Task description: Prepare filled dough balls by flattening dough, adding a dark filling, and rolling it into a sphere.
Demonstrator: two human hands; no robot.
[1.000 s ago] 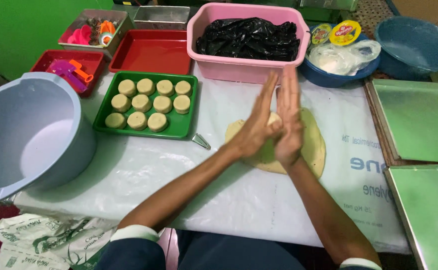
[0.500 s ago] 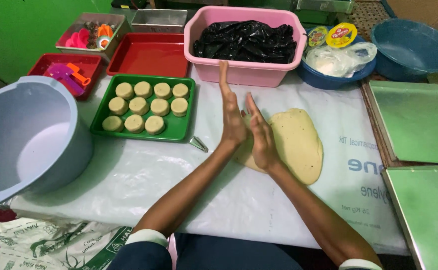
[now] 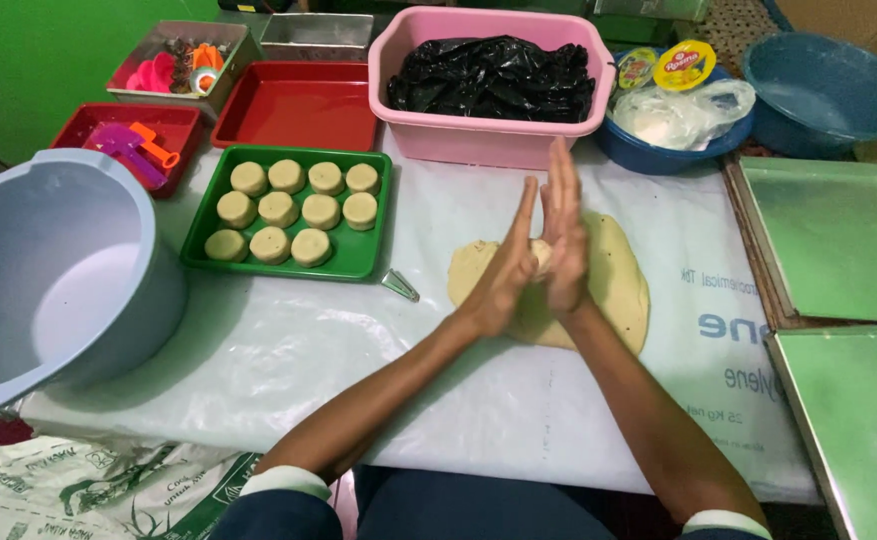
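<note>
Both hands meet palm to palm at frame centre, fingers straight and pointing up: left hand [image 3: 503, 280] pressed against right hand [image 3: 563, 240]. A small dough lump [image 3: 537, 255] peeks out between the palms, held that way so it can be rolled; it's mostly hidden.

Directly under the hands, the flat dough sheet [image 3: 613, 285] lies on the plastic-covered counter [image 3: 288, 350], so stock is close at hand.

Left of centre, the green tray [image 3: 358, 258] holds rows of round dough pucks [image 3: 278, 210], spaced apart so they don't stick. A small metal cone [image 3: 398, 285] lies just beside the tray's corner.

Pink tub [image 3: 488, 140] with a black bag [image 3: 493, 78] sits top centre. Grey bucket [image 3: 68, 270] is at the left edge. Green sheets [image 3: 838, 240] are on the right, bare.
</note>
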